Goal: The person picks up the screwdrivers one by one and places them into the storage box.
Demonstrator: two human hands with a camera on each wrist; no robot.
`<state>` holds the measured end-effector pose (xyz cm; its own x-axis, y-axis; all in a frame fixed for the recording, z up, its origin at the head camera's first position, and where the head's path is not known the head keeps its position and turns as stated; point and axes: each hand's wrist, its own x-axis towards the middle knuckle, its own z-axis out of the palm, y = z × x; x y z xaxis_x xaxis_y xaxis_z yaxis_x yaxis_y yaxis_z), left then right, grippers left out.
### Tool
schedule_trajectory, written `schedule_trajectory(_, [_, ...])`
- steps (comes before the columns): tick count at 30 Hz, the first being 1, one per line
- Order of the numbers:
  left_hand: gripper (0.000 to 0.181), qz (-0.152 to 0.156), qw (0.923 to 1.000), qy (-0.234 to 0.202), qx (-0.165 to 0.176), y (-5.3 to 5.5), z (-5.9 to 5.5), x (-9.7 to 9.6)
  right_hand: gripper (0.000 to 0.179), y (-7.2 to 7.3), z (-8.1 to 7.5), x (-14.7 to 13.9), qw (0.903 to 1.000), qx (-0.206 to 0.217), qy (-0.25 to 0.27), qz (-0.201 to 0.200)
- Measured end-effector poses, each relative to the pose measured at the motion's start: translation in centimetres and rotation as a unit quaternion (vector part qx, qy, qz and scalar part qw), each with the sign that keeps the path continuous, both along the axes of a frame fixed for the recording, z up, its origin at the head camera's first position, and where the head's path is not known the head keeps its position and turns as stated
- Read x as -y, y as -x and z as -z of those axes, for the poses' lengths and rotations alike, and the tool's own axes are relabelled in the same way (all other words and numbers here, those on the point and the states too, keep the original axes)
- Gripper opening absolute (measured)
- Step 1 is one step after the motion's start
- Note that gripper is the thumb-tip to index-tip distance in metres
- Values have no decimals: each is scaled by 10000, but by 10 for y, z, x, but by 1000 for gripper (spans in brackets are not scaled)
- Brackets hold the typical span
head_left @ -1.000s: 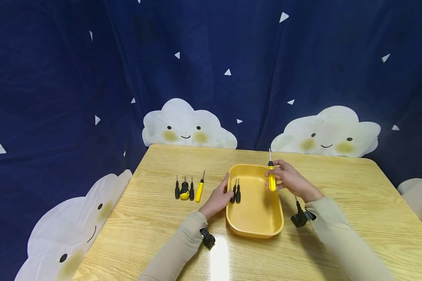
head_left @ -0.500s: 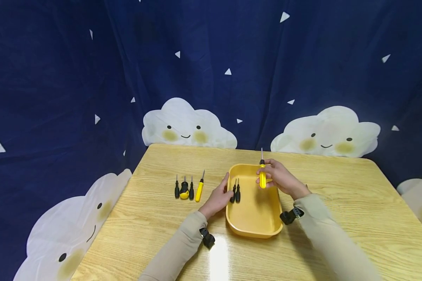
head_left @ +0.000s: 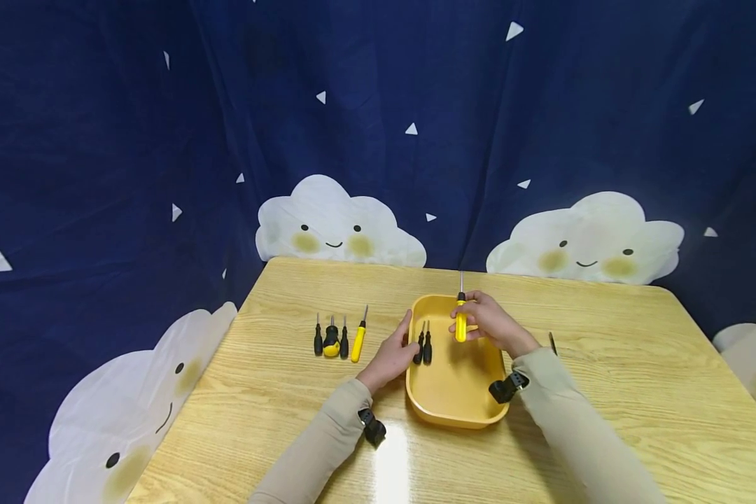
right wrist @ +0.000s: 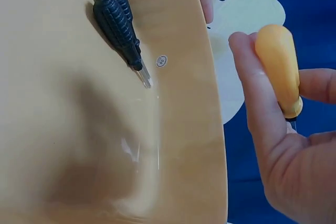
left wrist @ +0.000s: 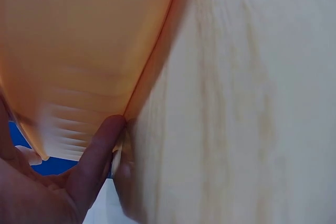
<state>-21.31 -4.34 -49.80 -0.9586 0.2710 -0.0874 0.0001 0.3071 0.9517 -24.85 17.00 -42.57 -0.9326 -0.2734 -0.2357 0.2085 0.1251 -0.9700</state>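
My right hand holds a screwdriver with a yellow handle and black collar, its shaft pointing up and away. It is raised over the far right part of a yellow plastic tray. In the right wrist view, thumb and fingers pinch that yellow handle. My left hand grips the tray's left wall; the left wrist view shows fingers against the wall's outside. Two black screwdrivers lie side by side inside the tray, along its left wall.
Left of the tray, a row on the wooden table holds black screwdrivers, a stubby black-and-yellow screwdriver and a yellow-handled screwdriver. A dark thin tip shows beyond the right sleeve. A blue cloud-patterned curtain hangs behind.
My right hand has carried the yellow-handled screwdriver leftward, from the tray's right edge to over its inside. The left hand and tray have stayed put.
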Motion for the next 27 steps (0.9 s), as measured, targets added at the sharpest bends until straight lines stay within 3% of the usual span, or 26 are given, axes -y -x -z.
schedule_trajectory(19, [76, -10, 10000, 6, -73, 1, 1, 0, 22, 0, 18, 12, 9990, 263, -354, -8])
schedule_trajectory(27, [75, -32, 10000, 33, -49, 0, 1, -1, 16, -1, 25, 15, 9965, 393, -662, -337])
